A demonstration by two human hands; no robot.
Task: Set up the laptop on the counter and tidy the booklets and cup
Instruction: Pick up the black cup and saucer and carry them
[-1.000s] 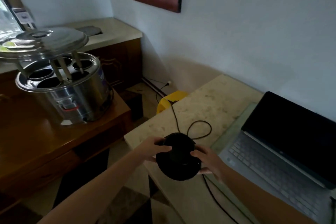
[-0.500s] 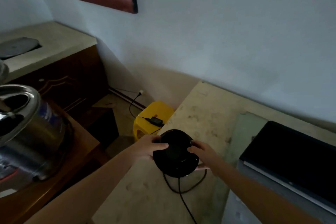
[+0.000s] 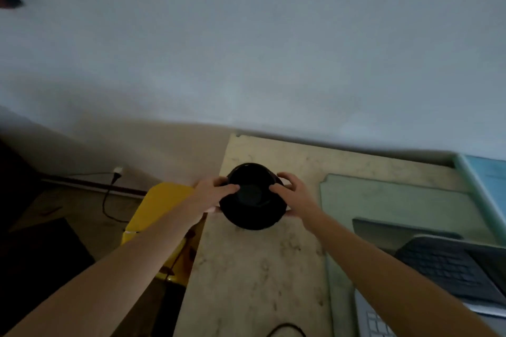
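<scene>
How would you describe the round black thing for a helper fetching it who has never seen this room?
Find the pale stone counter against the wall. Near its far left corner, both hands hold a round black object; it is the only dark round thing there.

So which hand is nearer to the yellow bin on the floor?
Left. The left hand grips the black round object at the counter edge beside the yellow bin; the right hand holds its far side.
</scene>
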